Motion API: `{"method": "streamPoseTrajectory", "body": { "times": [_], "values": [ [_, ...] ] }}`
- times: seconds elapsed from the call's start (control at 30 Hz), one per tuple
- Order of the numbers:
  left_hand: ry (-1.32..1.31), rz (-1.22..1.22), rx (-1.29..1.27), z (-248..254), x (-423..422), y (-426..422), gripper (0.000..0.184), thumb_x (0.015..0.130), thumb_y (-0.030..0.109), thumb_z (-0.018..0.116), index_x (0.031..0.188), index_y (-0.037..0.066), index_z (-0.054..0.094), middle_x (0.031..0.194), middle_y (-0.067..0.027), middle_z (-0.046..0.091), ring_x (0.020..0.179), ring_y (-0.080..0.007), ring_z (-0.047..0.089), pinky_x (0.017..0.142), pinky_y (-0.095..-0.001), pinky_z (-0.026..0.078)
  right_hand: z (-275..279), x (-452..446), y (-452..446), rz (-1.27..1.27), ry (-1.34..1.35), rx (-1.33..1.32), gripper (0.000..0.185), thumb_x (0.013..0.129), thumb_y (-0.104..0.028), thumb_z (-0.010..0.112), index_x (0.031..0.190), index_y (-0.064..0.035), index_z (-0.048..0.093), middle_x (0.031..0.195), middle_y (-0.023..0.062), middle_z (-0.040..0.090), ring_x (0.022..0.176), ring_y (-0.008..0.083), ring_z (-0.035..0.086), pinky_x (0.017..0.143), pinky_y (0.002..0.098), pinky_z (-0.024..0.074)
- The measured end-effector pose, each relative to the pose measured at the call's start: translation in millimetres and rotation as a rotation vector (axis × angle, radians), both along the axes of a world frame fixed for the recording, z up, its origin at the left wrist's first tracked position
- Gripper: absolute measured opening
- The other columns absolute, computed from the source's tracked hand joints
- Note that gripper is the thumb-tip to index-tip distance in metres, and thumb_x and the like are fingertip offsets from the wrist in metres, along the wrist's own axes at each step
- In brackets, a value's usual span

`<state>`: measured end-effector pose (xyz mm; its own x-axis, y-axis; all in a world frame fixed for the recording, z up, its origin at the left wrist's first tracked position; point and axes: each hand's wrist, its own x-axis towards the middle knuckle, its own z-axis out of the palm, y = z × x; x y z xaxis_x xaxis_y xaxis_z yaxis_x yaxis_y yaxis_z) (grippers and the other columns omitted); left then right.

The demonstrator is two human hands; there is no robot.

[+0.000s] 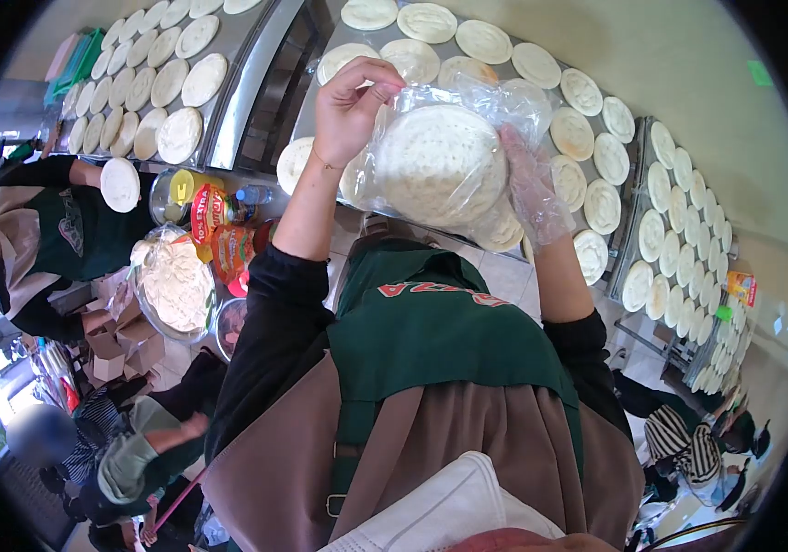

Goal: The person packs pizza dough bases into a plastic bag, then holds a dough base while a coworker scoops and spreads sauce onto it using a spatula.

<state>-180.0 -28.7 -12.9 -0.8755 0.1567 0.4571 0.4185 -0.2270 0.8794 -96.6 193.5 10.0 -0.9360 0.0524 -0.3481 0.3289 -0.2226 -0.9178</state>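
A round, pale pizza crust [440,156] with a dimpled top sits inside a clear plastic bag [527,109], held up in front of my chest. My left hand [357,99], bare, pinches the bag's edge at the upper left between thumb and fingers. On the other side, my right hand [534,189] wears a clear plastic glove and grips the bagged crust by its right edge. Its fingers are partly hidden behind the crust and the crinkled plastic. Just beyond the bag, more crusts [483,41] lie on a metal table.
More tables of crusts stand at the left [169,81] and right [661,235]. A large bowl of dough [173,285] stands at left beside red and yellow packets [210,213]. A co-worker [63,221] there holds a crust [120,185]; other people are lower left and right.
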Motion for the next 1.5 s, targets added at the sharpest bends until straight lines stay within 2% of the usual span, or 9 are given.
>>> {"method": "streamPoseTrajectory", "body": {
  "times": [0.2,0.4,0.47,0.67,0.93,1.17,1.23,1.37,1.5],
  "values": [
    [-0.29,-0.018,0.533,-10,-11,6,0.007,0.092,0.013,0.053,0.091,0.005,0.053,0.099,-0.0068,0.057,0.083,-0.015,0.056,0.071,-0.0264,0.048,-24,0,5,-0.121,0.072,-0.179,0.041,0.091,-0.033,0.054,0.114,0.0008,0.053,0.107,0.0085,0.059,0.1,0.0153,0.055,0.086,0.0273,0.0454],
    [-0.188,0.437,-0.049,-26,-5,18,0.016,0.091,0.021,0.055,0.091,0.005,0.052,0.086,-0.0016,0.054,0.072,-0.008,0.05,0.062,-0.022,0.044,-8,8,4,-0.215,0.075,0.074,0.042,0.091,-0.033,0.053,0.114,0.0018,0.054,0.108,0.0092,0.059,0.1,0.0151,0.055,0.085,0.0279,0.0449],
    [-0.25,0.378,-0.443,-30,12,30,0.017,0.089,0.018,0.058,0.081,0.004,0.055,0.076,0.0003,0.052,0.068,-0.0072,0.047,0.058,-0.0204,0.039,-13,8,7,-0.243,0.225,0.304,0.042,0.094,-0.035,0.047,0.105,0.0027,0.06,0.095,0.008,0.064,0.089,0.0149,0.056,0.08,0.0288,0.0435],
    [-0.539,0.069,-0.092,-52,6,40,0.013,0.091,0.017,0.055,0.084,0.006,0.058,0.076,-0.0004,0.058,0.06,-0.0059,0.047,0.053,-0.0199,0.038,-15,20,15,-0.202,0.271,0.704,0.04,0.095,-0.032,0.044,0.101,0.0027,0.061,0.089,0.0112,0.064,0.082,0.0142,0.056,0.074,0.0291,0.0438],
    [-1.013,-0.382,0.083,-64,-22,25,0.011,0.094,0.02,0.047,0.095,0.009,0.051,0.07,-0.0023,0.054,0.063,-0.0122,0.057,0.061,-0.0261,0.048,-19,24,33,-0.295,0.101,0.548,0.045,0.093,-0.037,0.048,0.11,0.0025,0.058,0.098,0.0088,0.063,0.09,0.0148,0.055,0.08,0.0286,0.0428],
    [-0.769,-0.391,-0.339,-68,-55,17,0.017,0.095,0.026,0.046,0.09,0.011,0.054,0.064,0.0019,0.048,0.052,-0.0082,0.047,0.049,-0.0218,0.038,-37,22,35,-0.346,0.053,0.192,0.047,0.092,-0.037,0.05,0.121,0.0008,0.051,0.114,0.0079,0.057,0.102,0.0163,0.052,0.087,0.0295,0.0416],
    [-0.124,0.265,-0.584,-76,-63,8,0.024,0.094,0.028,0.047,0.085,0.008,0.056,0.063,0.0032,0.047,0.049,-0.005,0.039,0.045,-0.0202,0.033,-26,21,36,-0.37,0.029,0.239,0.046,0.092,-0.036,0.051,0.12,0.0004,0.051,0.114,0.008,0.057,0.103,0.0162,0.052,0.088,0.0295,0.0415],
    [-0.505,-0.163,-0.382,-47,-50,-12,0.026,0.094,0.025,0.048,0.096,0.003,0.061,0.078,-0.002,0.061,0.071,-0.0083,0.058,0.061,-0.0223,0.047,-12,19,45,-0.385,-0.035,0.412,0.045,0.091,-0.036,0.053,0.118,-0.0002,0.052,0.112,0.0081,0.058,0.102,0.0157,0.053,0.088,0.0288,0.0421],
    [-0.405,-0.364,-0.258,-49,-21,24,0.025,0.094,0.022,0.048,0.104,0.003,0.06,0.09,-0.0037,0.062,0.085,-0.0104,0.059,0.071,-0.0245,0.05,-24,13,50,-0.325,0.035,0.469,0.049,0.091,-0.042,0.05,0.114,0.0013,0.057,0.106,0.0091,0.061,0.098,0.0158,0.054,0.085,0.0283,0.0414]
  ]
}}
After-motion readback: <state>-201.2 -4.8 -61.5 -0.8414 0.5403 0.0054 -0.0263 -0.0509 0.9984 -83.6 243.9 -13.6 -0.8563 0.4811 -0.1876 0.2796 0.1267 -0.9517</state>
